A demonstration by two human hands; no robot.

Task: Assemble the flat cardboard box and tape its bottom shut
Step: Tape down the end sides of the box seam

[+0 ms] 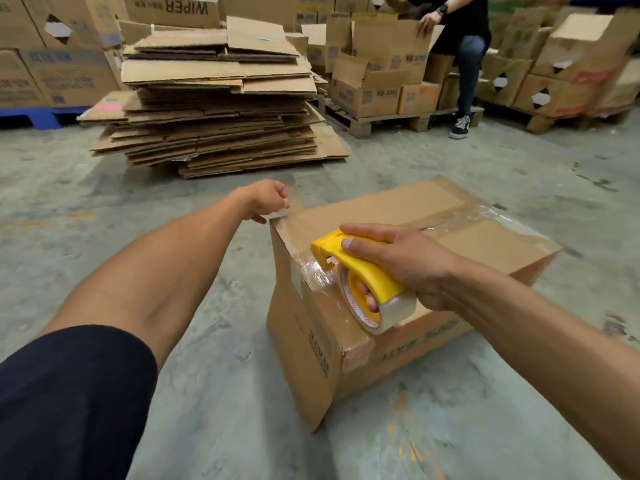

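Box (398,306) stands on bare concrete floor (207,341), taped bottom up, with open floor on every side of it. Right hand (398,258) grips a yellow tape dispenser (353,268) at the near top corner, fingers curled through the handle and thumb laid along the top. Clear tape (294,230) runs from the dispenser along the left top edge to the far corner. Left hand (268,199) pinches the tape end there, fingertips together. More clear tape covers the centre seam. Stack of flat cardboard (221,109) sits beyond, well apart from the box. Pallets of boxes (381,88) line the back; one carton (173,8) reads "WIPER" upside down, others "KB-20", the remainder blurred. Print on the box's sides is smeared, unreadable. Second person (464,50), cut off at the top edge, has a hand on an open carton.
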